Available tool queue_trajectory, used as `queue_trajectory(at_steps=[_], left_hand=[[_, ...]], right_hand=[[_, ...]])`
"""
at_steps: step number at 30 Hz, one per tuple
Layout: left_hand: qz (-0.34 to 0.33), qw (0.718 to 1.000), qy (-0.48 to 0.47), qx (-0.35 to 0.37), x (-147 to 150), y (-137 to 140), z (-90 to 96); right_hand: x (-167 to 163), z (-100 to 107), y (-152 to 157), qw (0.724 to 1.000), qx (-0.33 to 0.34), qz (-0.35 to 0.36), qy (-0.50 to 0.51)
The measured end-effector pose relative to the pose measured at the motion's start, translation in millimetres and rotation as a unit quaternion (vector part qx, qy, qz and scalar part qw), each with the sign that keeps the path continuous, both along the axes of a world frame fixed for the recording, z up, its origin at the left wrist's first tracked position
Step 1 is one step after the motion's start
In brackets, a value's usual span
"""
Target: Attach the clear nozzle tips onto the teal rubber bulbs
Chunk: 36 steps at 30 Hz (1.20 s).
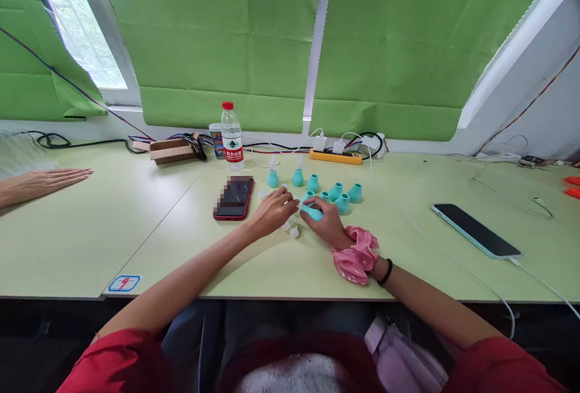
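My right hand [328, 222] is closed around a small turquoise squeeze bulb [313, 213], tilted with its neck to the left. At that neck the fingers of my left hand [272, 213] pinch a small translucent white nozzle, mostly hidden by the fingertips. Just behind my hands stand several open-necked turquoise bulbs [356, 193]. Two more bulbs, a left one [272, 179] and a right one [297, 178], stand upright with whitish tips on top. Loose white plastic pieces [294, 233] lie beside and under my left hand.
A red-cased phone [234, 198] lies left of my hands; another phone [475, 231], with a cable plugged in, is at the right. Behind stand a water bottle [232, 139], a cup [217, 141], an open cardboard box [172, 151] and a yellow power strip [335, 156]. Another person's hand [45, 184] rests at far left.
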<state>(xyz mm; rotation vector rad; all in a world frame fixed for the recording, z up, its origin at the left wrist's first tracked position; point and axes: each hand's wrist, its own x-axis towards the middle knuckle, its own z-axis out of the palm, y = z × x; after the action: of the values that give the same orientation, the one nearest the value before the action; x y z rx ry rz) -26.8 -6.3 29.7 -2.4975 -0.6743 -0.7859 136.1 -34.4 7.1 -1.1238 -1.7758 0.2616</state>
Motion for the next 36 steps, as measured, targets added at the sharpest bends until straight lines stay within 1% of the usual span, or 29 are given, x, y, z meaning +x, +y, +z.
queue_trajectory(at_steps=[8, 13, 18, 20, 23, 27, 32, 36], left_hand=[[-0.015, 1.0, -0.001, 0.014, 1.2, 3.3, -5.5], [-0.015, 0.999, -0.024, -0.023, 3.0, -0.3, -2.3], [-0.033, 0.993, -0.093, -0.073, 1.7, 0.6, -1.7], [-0.039, 0.991, -0.098, -0.079, 0.3, 3.1, -2.0], [-0.043, 0.995, -0.061, -0.065, -1.8, 6.6, -1.9], [-0.011, 1.0, 0.02, -0.013, -3.5, 5.3, 0.3], [0.028, 0.99, 0.125, 0.057, -2.5, -6.2, 5.4], [0.03, 0.983, 0.156, 0.09, -0.1, -12.3, 7.7]], right_hand=[[-0.8, -1.1, -0.2, 1.0, 0.001, 0.0, -0.003], [-0.5, -3.1, 1.0, 1.0, 0.018, -0.002, -0.016], [0.5, -3.0, 1.0, 0.998, 0.043, -0.015, -0.032], [1.1, -2.7, 1.1, 0.998, 0.043, -0.018, -0.04], [1.7, -3.0, 1.4, 0.997, 0.036, -0.025, -0.057], [1.6, -5.1, 1.8, 0.996, 0.039, -0.033, -0.078], [1.1, -9.3, 2.4, 0.991, 0.062, -0.037, -0.115], [0.8, -11.0, 2.4, 0.989, 0.069, -0.038, -0.123]])
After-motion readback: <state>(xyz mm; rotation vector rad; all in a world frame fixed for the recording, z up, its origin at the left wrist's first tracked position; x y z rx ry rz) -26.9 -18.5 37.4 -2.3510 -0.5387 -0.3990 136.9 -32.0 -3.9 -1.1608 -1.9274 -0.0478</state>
